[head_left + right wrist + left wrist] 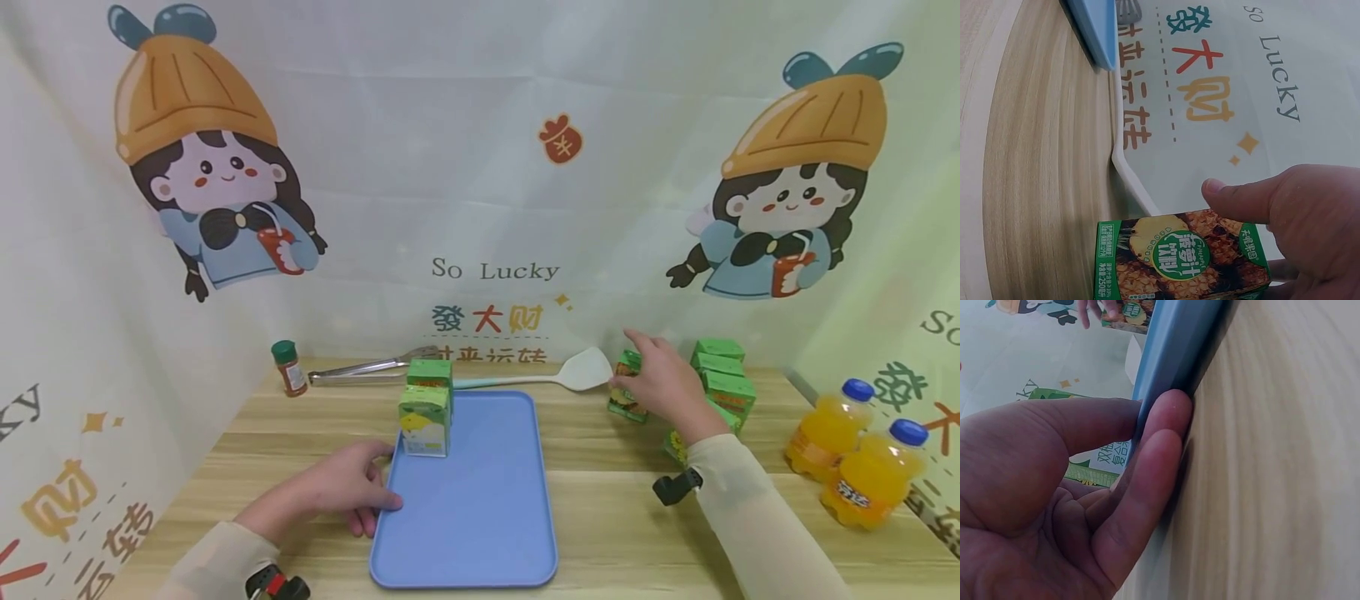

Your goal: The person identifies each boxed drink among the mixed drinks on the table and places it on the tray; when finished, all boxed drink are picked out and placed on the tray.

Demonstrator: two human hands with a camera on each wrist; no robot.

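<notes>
The left hand [341, 487] grips the left rim of a blue tray [480, 500]; in the left wrist view its thumb lies over the rim [1157, 369] and fingertips are beneath. Two green juice boxes [425, 425] stand one behind the other at the tray's back left. To the right, the right hand [663, 379] holds the upper part of a pineapple juice box [624, 405]. The right wrist view shows the thumb along one side of this box [1179, 256] and other fingers partly hidden behind its top. Whether its base touches the table cannot be told.
Several green boxes [727, 396] are grouped beside the right forearm. Two orange drink bottles [870, 483] stand at the far right. Behind the tray lie a white spatula [585, 371] and metal tongs [367, 367]; a green-capped spice jar [289, 368] stands back left.
</notes>
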